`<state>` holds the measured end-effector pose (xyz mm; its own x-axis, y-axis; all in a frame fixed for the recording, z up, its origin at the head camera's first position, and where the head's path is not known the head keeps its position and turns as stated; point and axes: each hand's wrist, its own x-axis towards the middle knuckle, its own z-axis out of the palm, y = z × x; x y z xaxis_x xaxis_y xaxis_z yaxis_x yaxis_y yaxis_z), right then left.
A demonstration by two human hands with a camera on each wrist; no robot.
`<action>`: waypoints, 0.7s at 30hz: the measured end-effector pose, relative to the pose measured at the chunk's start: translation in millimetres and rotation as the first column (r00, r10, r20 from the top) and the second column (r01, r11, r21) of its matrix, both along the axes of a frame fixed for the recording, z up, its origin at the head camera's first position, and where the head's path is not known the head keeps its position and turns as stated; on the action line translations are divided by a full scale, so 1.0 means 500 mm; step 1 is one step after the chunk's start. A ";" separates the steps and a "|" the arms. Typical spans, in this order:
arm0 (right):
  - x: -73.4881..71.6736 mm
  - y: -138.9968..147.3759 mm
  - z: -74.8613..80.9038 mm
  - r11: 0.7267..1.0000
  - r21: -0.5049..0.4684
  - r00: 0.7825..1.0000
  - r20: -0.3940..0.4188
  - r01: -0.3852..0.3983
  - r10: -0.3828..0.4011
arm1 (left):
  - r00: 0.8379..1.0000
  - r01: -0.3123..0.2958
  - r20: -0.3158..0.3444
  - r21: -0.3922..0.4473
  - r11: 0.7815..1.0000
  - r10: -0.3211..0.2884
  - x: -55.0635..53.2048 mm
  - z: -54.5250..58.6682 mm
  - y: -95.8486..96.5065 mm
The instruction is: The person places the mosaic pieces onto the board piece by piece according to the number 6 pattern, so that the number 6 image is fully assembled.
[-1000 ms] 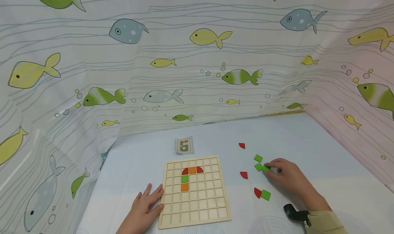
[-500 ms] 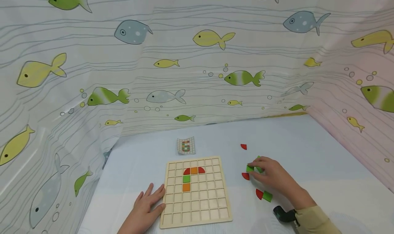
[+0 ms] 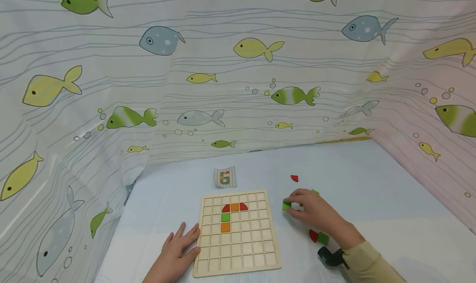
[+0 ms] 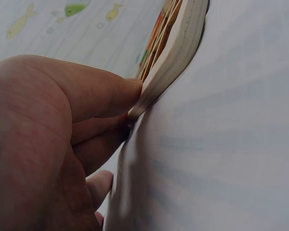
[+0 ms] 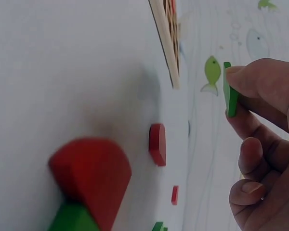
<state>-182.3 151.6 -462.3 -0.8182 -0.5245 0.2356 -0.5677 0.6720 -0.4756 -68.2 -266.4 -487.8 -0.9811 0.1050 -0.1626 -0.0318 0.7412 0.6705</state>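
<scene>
The right hand (image 3: pixel 314 210) pinched a green square tile (image 3: pixel 286 205) above the table; the left hand (image 3: pixel 174 250), fingers flat, rested against the wooden grid board (image 3: pixel 238 258).

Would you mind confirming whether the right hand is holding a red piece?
No, the right hand pinches a green square tile between thumb and fingertip, lifted clear of the table.

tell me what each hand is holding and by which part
The right hand pinches a green square tile by its flat faces, between thumb and fingertip. The left hand holds nothing; it rests against the wooden grid board.
</scene>
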 end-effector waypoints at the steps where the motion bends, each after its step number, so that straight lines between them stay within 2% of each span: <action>1: 0.000 -0.004 0.001 1.000 -0.001 1.000 0.006 -0.006 0.006 | 1.000 0.000 0.001 -0.001 1.000 0.000 0.000 0.000 0.000; 6: -0.005 -0.025 0.003 0.997 -0.031 0.997 -0.005 -0.075 0.074 | 1.000 0.006 -0.002 -0.007 1.000 -0.006 0.000 0.000 0.000; 14: -0.003 -0.065 0.005 0.993 0.019 0.992 -0.054 -0.117 0.118 | 1.000 0.011 -0.010 -0.001 1.000 -0.011 0.002 0.003 0.002; 21: -0.001 -0.101 0.011 0.987 0.035 0.986 -0.055 -0.155 0.157 | 1.000 0.015 -0.018 0.004 1.000 -0.015 0.002 0.003 -0.001</action>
